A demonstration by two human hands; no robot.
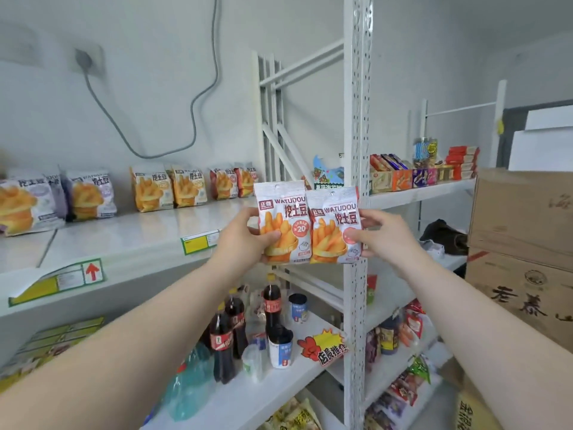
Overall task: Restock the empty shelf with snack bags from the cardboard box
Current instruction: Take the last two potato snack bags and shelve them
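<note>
while the left hand (248,240) is gripping one watudou snack bag (283,223), the right hand (383,234) is pinching another watudou bag (336,226) beside it, above the shelf (139,240).

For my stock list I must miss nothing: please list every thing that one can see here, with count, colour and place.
left snack bag: one, white and red, held up at centre
right snack bag: one, white and red, close beside it
upper shelf: one, white, left
shelved snack bags: at least seven, purple, yellow, red, upper shelf
cola bottles: at least three, dark, red labels, lower shelf
cups: at least two, white-blue, beside the bottles
shelf post: one, white, centre
boxed snacks: several, mixed colours, right shelf
cardboard boxes: two, brown, stacked far right
cable: one, grey, on the wall
left hand: one, grips the left snack bag
right hand: one, grips the right snack bag
</note>
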